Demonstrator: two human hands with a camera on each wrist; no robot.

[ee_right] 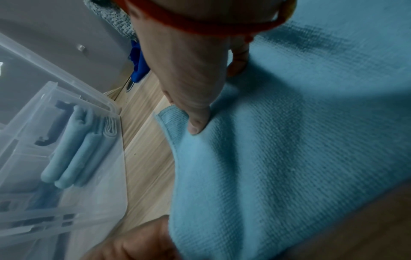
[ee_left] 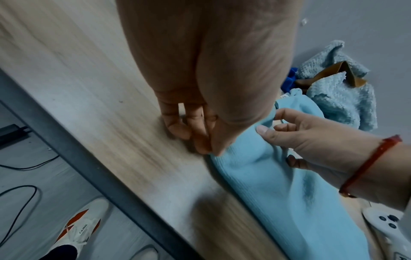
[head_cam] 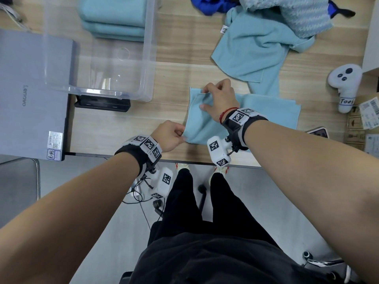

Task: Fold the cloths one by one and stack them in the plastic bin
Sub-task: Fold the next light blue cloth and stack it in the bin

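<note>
A light blue cloth (head_cam: 264, 111) lies partly folded on the wooden table near its front edge. My left hand (head_cam: 171, 136) pinches the cloth's near left corner (ee_left: 222, 153). My right hand (head_cam: 220, 99) pinches the far left part of the top layer, thumb pressed on the fabric (ee_right: 196, 124). The clear plastic bin (head_cam: 147, 64) stands to the left and holds a stack of folded light blue cloths (head_cam: 114, 19), also visible through the bin wall (ee_right: 73, 151).
More unfolded cloths lie at the back right: a light blue one (head_cam: 260, 48), a textured pale one (head_cam: 303, 15) and a dark blue one (head_cam: 211, 5). A closed laptop (head_cam: 30, 93) sits left, a white controller (head_cam: 344, 85) right. The table edge (head_cam: 205, 161) is close.
</note>
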